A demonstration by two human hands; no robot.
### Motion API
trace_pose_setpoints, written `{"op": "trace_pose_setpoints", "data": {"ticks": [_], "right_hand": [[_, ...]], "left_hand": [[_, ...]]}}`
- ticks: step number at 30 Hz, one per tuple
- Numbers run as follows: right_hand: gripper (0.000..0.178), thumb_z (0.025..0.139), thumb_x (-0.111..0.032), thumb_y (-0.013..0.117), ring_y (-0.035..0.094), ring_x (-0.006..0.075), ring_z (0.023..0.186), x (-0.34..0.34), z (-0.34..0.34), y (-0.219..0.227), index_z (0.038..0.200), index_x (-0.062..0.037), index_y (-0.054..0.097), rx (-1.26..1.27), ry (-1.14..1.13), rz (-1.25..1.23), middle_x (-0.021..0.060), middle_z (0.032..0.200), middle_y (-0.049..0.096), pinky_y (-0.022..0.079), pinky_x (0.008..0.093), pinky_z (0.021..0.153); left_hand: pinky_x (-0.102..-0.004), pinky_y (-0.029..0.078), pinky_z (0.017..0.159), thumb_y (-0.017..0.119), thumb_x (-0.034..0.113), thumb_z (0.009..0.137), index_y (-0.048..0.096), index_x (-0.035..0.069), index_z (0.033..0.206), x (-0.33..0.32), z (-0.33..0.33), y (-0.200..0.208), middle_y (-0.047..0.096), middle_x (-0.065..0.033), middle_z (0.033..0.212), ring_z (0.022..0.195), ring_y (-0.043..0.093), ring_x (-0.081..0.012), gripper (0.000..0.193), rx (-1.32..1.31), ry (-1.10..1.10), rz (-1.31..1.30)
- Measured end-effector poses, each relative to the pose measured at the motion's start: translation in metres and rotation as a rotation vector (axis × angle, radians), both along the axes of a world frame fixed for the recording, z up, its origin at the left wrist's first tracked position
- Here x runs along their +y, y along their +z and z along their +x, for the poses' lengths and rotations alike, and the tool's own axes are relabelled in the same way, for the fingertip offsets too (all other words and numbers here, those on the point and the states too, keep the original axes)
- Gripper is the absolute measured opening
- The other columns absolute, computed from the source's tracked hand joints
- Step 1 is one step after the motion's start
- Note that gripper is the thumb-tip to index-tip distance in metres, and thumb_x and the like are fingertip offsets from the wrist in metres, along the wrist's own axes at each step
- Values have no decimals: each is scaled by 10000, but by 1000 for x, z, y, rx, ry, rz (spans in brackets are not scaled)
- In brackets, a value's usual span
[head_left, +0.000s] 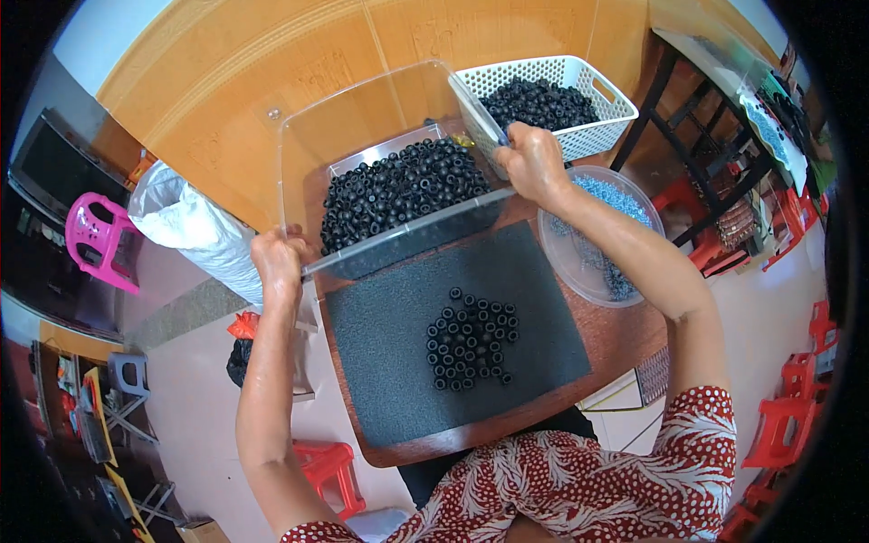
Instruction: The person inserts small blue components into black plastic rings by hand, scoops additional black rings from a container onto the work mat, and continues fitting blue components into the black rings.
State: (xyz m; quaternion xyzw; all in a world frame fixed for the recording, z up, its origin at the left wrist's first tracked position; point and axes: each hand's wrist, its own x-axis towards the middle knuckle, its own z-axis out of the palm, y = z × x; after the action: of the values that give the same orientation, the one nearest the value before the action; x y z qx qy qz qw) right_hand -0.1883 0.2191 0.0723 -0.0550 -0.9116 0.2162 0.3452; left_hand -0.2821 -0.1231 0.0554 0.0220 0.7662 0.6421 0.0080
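Both of my hands grip a clear plastic bin (412,224) by its near corners. My left hand (279,262) is closed on the left corner, and my right hand (536,165) closes round the right side of the rim. Many small black rings (398,195) are heaped inside the bin. In front of it lies a dark grey foam mat (389,362), with a loose cluster of the same black rings (466,342) spread over its middle. The undersides of my fingers are partly hidden.
Behind my right hand stands a white perforated basket (593,136) filled with black pieces. Under my right forearm is a round clear tub (597,294) of blue bits. The wooden table (552,253) bears these. A white sack (199,235) leans at left; a red stool (330,475) stands below.
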Motion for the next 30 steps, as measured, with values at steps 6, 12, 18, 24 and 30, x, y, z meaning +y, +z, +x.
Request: {"op": "trace_pose_setpoints", "data": {"ticks": [6,12,18,24,30], "right_hand": [[147,689,-105,598,602,427,672,-6,-6,18,646,31,563,-163,-30,68,262,678,599,487,491,639],[137,646,-97,599,607,384,676,-14,-33,48,696,28,580,69,308,502,222,778,630,503,451,627],[541,829,-422,554,653,396,741,-36,-108,36,971,97,612,-828,196,-99,261,1022,627,551,445,572],[680,840,-533,542,612,392,937,-44,-117,10,1198,46,534,-982,125,-287,248,1204,531,570,461,504],[765,856,-584,494,441,415,1204,-71,-129,-10,1340,-1,393,-1144,169,-486,214,1405,345,532,596,702]], "left_hand": [[-357,512,621,501,-36,602,532,-149,1024,-4,-8,7,622,-230,826,677,633,-306,439,-42,-86,-207],[-480,431,822,563,105,787,566,-50,1048,49,1,42,620,-245,976,890,568,-432,304,1063,-164,-849],[-419,451,679,541,367,869,527,11,1200,52,-67,18,611,-176,1024,893,580,-302,486,-12,-358,-615],[-395,398,928,468,400,929,514,-53,1204,97,-46,26,595,-193,1125,1039,551,-285,533,-290,-390,-548],[-426,297,1047,328,606,920,385,-15,1331,116,-81,-16,423,-234,1360,1271,389,-332,747,-311,-544,-533]]}}
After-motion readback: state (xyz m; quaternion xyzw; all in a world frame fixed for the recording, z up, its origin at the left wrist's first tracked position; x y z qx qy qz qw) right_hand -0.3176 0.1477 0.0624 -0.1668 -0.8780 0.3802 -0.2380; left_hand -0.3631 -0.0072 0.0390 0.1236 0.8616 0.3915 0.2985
